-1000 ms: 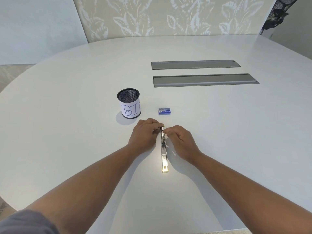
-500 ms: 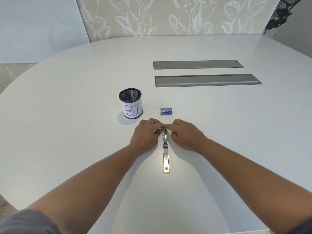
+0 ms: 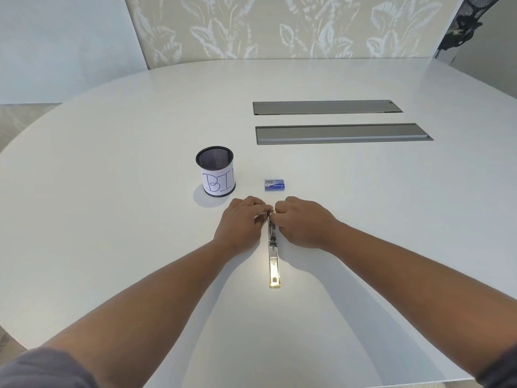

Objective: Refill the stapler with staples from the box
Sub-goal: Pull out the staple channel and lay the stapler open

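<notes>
Two bare forearms reach in from the bottom of the view, uncovered from the upper arm down to the wrists. The left hand point(image 3: 240, 224) and the right hand point(image 3: 303, 222) wear no gloves, and no rings, watch or bracelet show on either. At the bottom left corner a short grey sleeve point(image 3: 42, 369) of soft, plain fabric covers the left upper arm, with no print or seam marking visible. At the bottom right corner a thin sliver of dark sleeve point(image 3: 505, 369) shows on the right arm, too little of it to tell more
</notes>
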{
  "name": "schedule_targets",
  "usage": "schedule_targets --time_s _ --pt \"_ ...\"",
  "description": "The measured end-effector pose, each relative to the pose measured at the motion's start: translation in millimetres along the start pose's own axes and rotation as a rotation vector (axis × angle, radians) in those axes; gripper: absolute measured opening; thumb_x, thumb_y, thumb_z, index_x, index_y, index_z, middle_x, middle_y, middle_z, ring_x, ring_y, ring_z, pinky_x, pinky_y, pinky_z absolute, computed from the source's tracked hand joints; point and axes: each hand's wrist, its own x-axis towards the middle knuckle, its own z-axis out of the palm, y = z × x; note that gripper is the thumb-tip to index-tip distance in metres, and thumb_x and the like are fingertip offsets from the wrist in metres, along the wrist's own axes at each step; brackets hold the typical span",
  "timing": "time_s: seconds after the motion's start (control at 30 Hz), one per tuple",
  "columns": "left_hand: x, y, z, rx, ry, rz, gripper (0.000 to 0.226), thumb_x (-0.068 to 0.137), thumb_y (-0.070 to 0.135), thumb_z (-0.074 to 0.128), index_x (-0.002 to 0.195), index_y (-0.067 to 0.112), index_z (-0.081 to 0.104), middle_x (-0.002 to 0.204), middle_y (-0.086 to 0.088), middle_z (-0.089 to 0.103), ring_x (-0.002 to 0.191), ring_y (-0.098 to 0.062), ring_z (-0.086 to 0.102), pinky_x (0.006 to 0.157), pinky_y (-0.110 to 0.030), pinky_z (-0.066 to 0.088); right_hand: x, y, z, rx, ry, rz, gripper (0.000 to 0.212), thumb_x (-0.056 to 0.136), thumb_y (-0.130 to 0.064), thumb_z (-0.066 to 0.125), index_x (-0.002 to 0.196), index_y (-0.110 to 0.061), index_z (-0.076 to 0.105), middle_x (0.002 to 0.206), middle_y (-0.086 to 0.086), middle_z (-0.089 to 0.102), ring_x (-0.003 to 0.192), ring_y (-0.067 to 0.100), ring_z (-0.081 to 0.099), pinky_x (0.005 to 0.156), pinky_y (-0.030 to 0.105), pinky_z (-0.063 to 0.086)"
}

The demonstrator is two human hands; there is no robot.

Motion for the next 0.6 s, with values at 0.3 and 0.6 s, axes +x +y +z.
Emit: schedule_targets --time_s 0.3,0.6 --pt "-0.3 0.1 0.2 -0.013 0.011 -0.006 0.028 0.098 0.024 0.057 0.120 0.036 0.069 0.117 0.020 0.062 0.107 -0.018 0.049 0.096 -0.029 0.040 -20.5 -0.6 19.7 0.004 0.090 -0.015 0.032 0.090 -0.017 0.040 0.098 -0.013 0.071 0.083 0.002 0.061 0.068 0.026 0.054 0.051 0.036 0.049" --pt "-1.2 0.6 -0.2 -0.023 0.009 -0.007 0.029 0.097 0.023 0.058 0.120 0.035 0.070 0.116 0.019 0.063 0.106 -0.018 0.049 0.097 -0.030 0.041 -13.4 -1.4 11.3 0.538 0.071 0.298 0.027 0.096 -0.015 0.052 0.109 -0.023 0.075 0.091 -0.005 0.065 0.081 0.016 0.061 0.074 0.029 0.047"
